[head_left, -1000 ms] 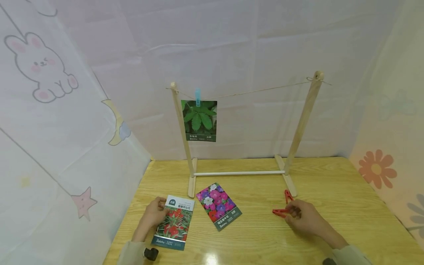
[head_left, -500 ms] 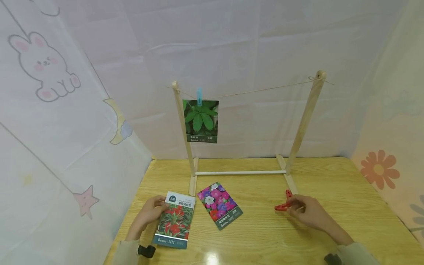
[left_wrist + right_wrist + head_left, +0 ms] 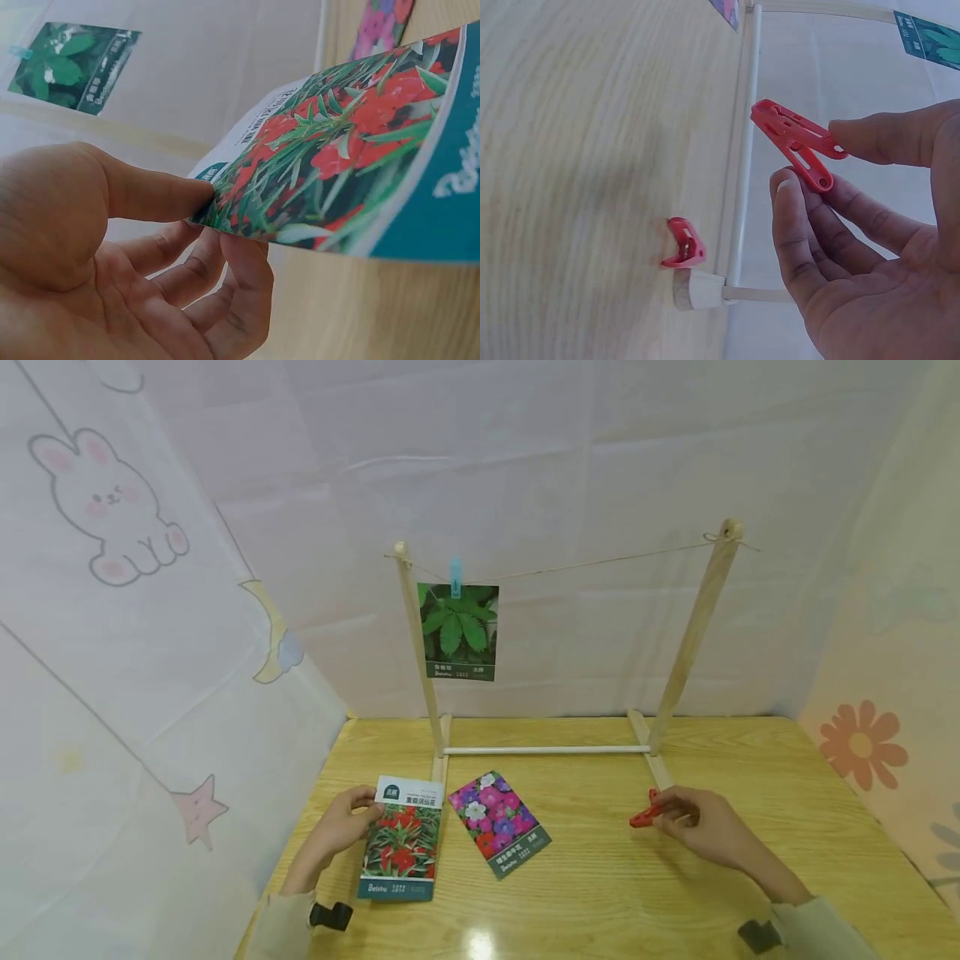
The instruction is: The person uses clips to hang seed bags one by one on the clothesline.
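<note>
A person's left hand point(image 3: 341, 828) pinches a red-flower packet point(image 3: 402, 841) by its edge above a wooden table point(image 3: 585, 868); a leaf packet point(image 3: 461, 631) hangs from a string point(image 3: 600, 562) under a blue clothespin point(image 3: 456, 578); a multicolored-flower packet point(image 3: 498, 820) lies flat; the right hand point(image 3: 705, 827) pinches a red clothespin point(image 3: 786, 135) near a second red one point(image 3: 690, 246) beside the stand's foot point(image 3: 701, 290).

In the head view, the right hand point(image 3: 705, 827) covers the front end of the stand's right foot point(image 3: 660, 772) and most of one red clothespin point(image 3: 653, 795). The red-flower packet point(image 3: 401, 839) hides the left hand's point(image 3: 341, 822) farther fingertips; its smallest print point(image 3: 417, 889) is illegible. In the left wrist view, the right edge crops that packet, the top edge a blurred petunia packet point(image 3: 381, 28). The right wrist view's right edge cuts off the leaf packet point(image 3: 931, 39).
</note>
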{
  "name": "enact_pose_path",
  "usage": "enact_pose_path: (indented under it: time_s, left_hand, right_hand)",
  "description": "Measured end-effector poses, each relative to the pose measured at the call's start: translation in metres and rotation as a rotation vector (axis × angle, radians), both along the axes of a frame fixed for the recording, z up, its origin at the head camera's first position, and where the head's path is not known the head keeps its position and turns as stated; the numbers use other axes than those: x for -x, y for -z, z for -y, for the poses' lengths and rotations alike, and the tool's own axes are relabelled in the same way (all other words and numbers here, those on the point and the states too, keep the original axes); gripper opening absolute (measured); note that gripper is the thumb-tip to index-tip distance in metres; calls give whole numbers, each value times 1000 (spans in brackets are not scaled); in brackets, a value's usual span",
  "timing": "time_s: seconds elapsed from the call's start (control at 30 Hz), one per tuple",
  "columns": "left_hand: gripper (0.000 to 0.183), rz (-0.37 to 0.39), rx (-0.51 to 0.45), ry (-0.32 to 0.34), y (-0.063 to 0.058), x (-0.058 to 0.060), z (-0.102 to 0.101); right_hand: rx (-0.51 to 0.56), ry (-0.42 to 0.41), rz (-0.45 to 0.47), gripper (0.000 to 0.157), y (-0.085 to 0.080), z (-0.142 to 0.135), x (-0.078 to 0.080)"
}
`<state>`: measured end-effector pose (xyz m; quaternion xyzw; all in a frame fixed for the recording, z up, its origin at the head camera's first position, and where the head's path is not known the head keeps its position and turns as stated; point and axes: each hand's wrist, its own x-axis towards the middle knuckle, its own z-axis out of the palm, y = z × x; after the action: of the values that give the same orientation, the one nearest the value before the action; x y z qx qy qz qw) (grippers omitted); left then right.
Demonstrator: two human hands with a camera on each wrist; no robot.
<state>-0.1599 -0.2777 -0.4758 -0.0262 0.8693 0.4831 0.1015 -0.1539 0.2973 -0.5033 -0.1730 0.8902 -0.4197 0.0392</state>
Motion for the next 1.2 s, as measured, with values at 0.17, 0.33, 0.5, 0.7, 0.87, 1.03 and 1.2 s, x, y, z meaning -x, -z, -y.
enact_pose_path:
  time_s: [0.17,0.33,0.5,0.7,0.87,1.03,1.2]
  left_hand:
    - [35,-15,12,13,-8,1,-6]
    - [27,-37,13,6,-15,2,-15]
    - [23,-48,-10,2,-22,5,-22]
    - [20,-82,-24,-5,-28,11,-31]
    - [20,-124,-39,-10,-34,15,-39]
    - [23,-165,-40,4,-38,21,-45]
    - [23,-183,-36,23,-43,28,-53]
  right_hand:
    - [19,-3,-3,31,-10,0,3]
    - [-8,6,-44,31,-20,1,6]
    - [-34,28,-96,31,-33,3,9]
    - [-38,45,-131,35,-50,4,14]
    - [-63,53,-170,39,-61,4,21]
    - [-48,48,-220,37,-71,5,28]
    - [-55,46,-267,34,-81,6,32]
